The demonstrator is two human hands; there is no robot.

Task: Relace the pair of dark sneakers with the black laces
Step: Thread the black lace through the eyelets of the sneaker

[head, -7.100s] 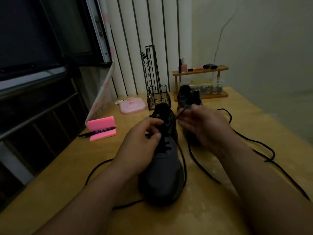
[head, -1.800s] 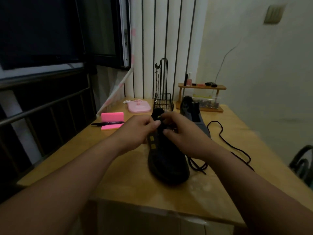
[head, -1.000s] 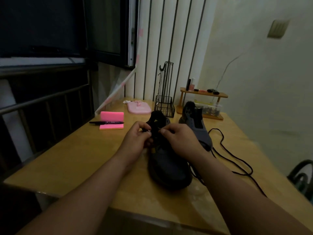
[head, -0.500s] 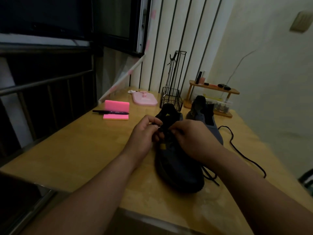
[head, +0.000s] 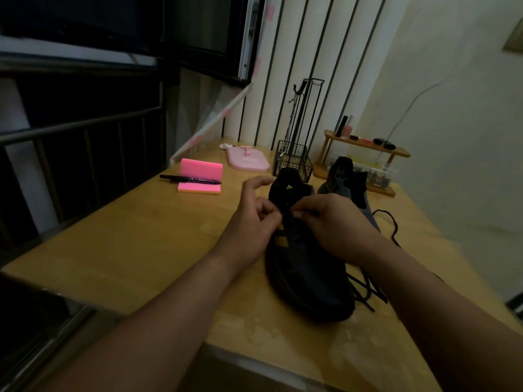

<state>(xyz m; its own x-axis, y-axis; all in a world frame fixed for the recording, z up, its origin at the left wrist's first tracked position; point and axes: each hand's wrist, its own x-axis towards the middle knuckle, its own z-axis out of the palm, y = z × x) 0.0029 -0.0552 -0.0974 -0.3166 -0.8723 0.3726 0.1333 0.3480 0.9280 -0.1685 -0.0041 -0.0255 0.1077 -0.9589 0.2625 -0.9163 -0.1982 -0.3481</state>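
wooden table [head: 135, 239], sneaker [head: 307, 274] near front edge, left hand [head: 252, 223], right hand [head: 338, 223] grip pinching lace [head: 286, 213]

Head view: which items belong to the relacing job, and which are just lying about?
Job:
near sneaker
second sneaker
black laces
left hand and right hand, both pinching at the near sneaker's lacing

Lying about:
pink sticky notes
black marker
pink tray
wire basket
wooden shelf

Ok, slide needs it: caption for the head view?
Left hand and right hand pinch the lace at the near sneaker; second sneaker behind.
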